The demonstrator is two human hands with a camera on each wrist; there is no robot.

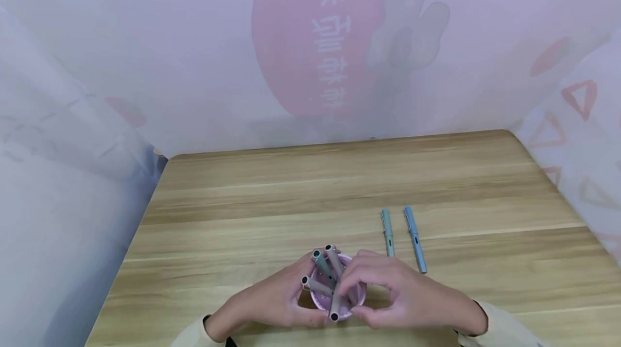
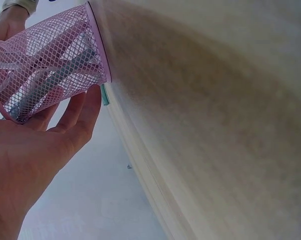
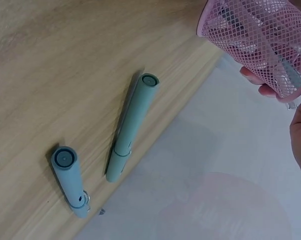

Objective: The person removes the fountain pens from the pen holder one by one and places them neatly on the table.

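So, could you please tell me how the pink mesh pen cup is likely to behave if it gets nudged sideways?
The pink mesh cup is thin open wire, so it is probably light. Its pens lean out above the rim, which likely makes it top-heavy and apt to tip. The left hand and right hand flank it, which should steady it; on the smooth wooden table it might otherwise slide.

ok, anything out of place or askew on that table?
Two pens lie loose on the table, a green pen and a blue pen, side by side to the right of the pink mesh cup that holds the other pens. The cup stands upright between both hands. Nothing spilled or damaged.
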